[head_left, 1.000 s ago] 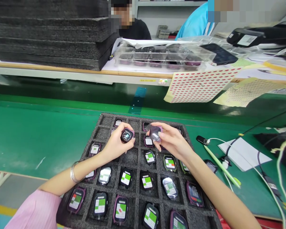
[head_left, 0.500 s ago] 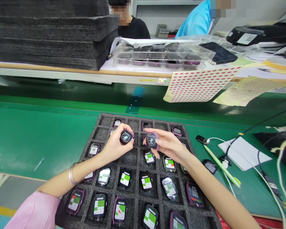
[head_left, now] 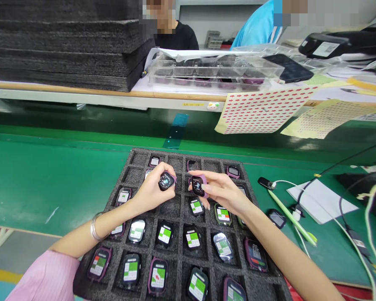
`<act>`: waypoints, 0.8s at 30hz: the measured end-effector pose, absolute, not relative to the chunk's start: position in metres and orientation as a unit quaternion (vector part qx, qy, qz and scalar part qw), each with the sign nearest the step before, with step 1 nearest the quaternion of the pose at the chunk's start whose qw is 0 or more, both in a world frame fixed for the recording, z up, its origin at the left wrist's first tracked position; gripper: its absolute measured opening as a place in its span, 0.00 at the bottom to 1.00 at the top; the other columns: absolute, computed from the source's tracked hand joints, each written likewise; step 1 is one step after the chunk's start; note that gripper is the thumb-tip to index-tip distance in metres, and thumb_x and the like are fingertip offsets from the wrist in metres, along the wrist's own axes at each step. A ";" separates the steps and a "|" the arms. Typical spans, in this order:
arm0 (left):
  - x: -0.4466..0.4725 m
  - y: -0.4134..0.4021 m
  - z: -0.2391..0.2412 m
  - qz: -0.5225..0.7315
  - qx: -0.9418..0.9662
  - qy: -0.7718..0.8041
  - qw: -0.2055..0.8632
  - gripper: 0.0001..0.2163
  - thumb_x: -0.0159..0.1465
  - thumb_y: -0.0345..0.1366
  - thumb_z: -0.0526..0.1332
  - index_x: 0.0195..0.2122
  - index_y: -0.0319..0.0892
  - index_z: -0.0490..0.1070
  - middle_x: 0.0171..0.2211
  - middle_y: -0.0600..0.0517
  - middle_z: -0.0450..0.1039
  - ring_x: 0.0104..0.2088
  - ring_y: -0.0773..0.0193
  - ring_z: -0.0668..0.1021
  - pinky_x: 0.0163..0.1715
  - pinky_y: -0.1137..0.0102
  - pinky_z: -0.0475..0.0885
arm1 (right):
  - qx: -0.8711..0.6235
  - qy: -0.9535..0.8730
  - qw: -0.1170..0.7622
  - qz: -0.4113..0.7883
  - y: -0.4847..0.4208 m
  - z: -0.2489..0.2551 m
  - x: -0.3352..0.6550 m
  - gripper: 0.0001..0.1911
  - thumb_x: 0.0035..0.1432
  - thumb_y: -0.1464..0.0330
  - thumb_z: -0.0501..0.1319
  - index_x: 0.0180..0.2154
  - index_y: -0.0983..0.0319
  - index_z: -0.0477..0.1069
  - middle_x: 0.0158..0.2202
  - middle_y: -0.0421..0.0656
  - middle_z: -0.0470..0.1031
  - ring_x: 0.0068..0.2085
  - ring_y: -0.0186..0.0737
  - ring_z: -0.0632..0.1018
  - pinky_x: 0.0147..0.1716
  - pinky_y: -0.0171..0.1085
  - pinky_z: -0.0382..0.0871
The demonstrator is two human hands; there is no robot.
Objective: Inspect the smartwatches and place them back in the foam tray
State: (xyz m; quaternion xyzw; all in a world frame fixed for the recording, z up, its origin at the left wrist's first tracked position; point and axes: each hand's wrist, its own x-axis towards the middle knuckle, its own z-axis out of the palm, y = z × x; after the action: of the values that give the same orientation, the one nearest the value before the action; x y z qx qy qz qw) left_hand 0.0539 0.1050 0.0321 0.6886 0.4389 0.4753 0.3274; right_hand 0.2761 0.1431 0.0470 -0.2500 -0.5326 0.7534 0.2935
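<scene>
The left hand (head_left: 150, 191) holds a dark smartwatch (head_left: 166, 181) in a closed grip, with thumb and fingers pressed against its edges and its dial facing upward. The right hand (head_left: 223, 196) pinches a second, pink-framed smartwatch (head_left: 197, 186) by its edges between thumb and fingertips. Both watches are just above the upper rows of a black foam tray (head_left: 163, 153), near each other but not touching. The tray lies on the green mat of the tabletop (head_left: 59, 188). Its cells carry further watches (head_left: 193, 238), most showing a green-and-white screen, while one cell (head_left: 171, 207) just below the left hand shows bare foam.

Caution: an edge pinch offers little contact surface, so a slight loss of pressure could let a watch drop onto the screens below. Bringing the two watches closer could knock case against case and scuff a dial. The metal bangle (head_left: 95, 229) on the left wrist could scrape the watches beneath the forearm if the arm is lowered. Keep both hands raised clear of the occupied cells.
</scene>
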 end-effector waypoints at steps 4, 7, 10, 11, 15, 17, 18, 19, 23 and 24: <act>0.054 0.104 0.031 0.483 0.689 0.434 0.322 0.12 0.52 0.22 0.57 0.35 0.44 0.60 0.34 0.54 0.64 0.36 0.64 0.70 0.40 0.69 0.64 | -0.260 -0.537 0.300 0.744 0.143 0.047 0.276 0.22 0.57 0.68 0.65 0.53 0.64 0.71 0.38 0.49 0.77 0.23 0.33 0.75 0.21 0.34 0.71; 0.053 0.104 0.032 0.490 0.693 0.422 0.318 0.13 0.52 0.21 0.57 0.35 0.44 0.60 0.34 0.54 0.64 0.36 0.64 0.69 0.40 0.69 0.64 | -0.264 -0.543 0.295 0.741 0.143 0.047 0.276 0.21 0.57 0.68 0.65 0.53 0.64 0.71 0.39 0.49 0.77 0.23 0.33 0.75 0.21 0.33 0.71; 0.053 0.104 0.033 0.490 0.693 0.420 0.321 0.13 0.52 0.21 0.57 0.35 0.44 0.60 0.34 0.53 0.64 0.37 0.64 0.70 0.40 0.69 0.63 | -0.264 -0.547 0.292 0.739 0.142 0.047 0.276 0.22 0.57 0.68 0.65 0.54 0.64 0.70 0.39 0.49 0.77 0.23 0.33 0.75 0.21 0.34 0.71; 0.052 0.104 0.034 0.489 0.694 0.420 0.321 0.13 0.52 0.21 0.57 0.35 0.44 0.60 0.34 0.53 0.64 0.37 0.63 0.70 0.40 0.69 0.63 | -0.265 -0.548 0.291 0.738 0.142 0.048 0.276 0.22 0.57 0.68 0.65 0.54 0.65 0.69 0.38 0.49 0.77 0.23 0.33 0.75 0.21 0.34 0.71; 0.052 0.104 0.036 0.475 0.704 0.425 0.312 0.12 0.52 0.21 0.57 0.34 0.44 0.60 0.34 0.53 0.64 0.36 0.64 0.69 0.40 0.69 0.63 | -0.272 -0.552 0.283 0.736 0.141 0.048 0.276 0.22 0.57 0.67 0.65 0.53 0.65 0.70 0.37 0.48 0.76 0.22 0.33 0.75 0.21 0.34 0.71; 0.052 0.104 0.035 0.479 0.698 0.431 0.313 0.11 0.53 0.23 0.57 0.35 0.44 0.60 0.34 0.53 0.64 0.36 0.63 0.69 0.39 0.69 0.64 | -0.272 -0.552 0.287 0.734 0.142 0.047 0.277 0.24 0.56 0.66 0.66 0.54 0.64 0.70 0.37 0.47 0.76 0.22 0.33 0.74 0.21 0.34 0.71; 0.052 0.105 0.035 0.482 0.693 0.435 0.314 0.11 0.54 0.24 0.58 0.36 0.44 0.61 0.34 0.53 0.64 0.36 0.63 0.69 0.40 0.69 0.64 | -0.271 -0.551 0.289 0.734 0.142 0.046 0.277 0.25 0.56 0.65 0.66 0.54 0.64 0.69 0.37 0.48 0.76 0.22 0.33 0.74 0.21 0.34 0.71; 0.052 0.105 0.034 0.484 0.690 0.438 0.313 0.11 0.54 0.24 0.58 0.36 0.44 0.61 0.34 0.53 0.64 0.37 0.63 0.70 0.40 0.68 0.64 | -0.269 -0.551 0.291 0.734 0.142 0.046 0.277 0.25 0.56 0.65 0.66 0.55 0.64 0.69 0.37 0.48 0.76 0.23 0.33 0.74 0.21 0.34 0.71; 0.052 0.106 0.032 0.483 0.691 0.442 0.307 0.11 0.54 0.24 0.58 0.36 0.43 0.62 0.35 0.53 0.65 0.38 0.63 0.70 0.41 0.68 0.64 | -0.263 -0.553 0.285 0.738 0.144 0.044 0.278 0.24 0.58 0.67 0.65 0.55 0.64 0.68 0.39 0.50 0.77 0.23 0.34 0.75 0.22 0.34 0.71; 0.052 0.106 0.032 0.480 0.693 0.443 0.305 0.11 0.54 0.24 0.58 0.36 0.43 0.62 0.34 0.53 0.65 0.38 0.63 0.70 0.41 0.68 0.64 | -0.264 -0.552 0.283 0.739 0.144 0.044 0.278 0.23 0.58 0.67 0.64 0.55 0.64 0.69 0.39 0.50 0.77 0.23 0.34 0.75 0.22 0.34 0.71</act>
State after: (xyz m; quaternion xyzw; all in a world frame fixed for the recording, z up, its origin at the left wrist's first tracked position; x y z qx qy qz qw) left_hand 0.0517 0.1063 0.0320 0.6932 0.4428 0.4799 0.3052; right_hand 0.2776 0.1439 0.0444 -0.2642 -0.5516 0.7388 0.2831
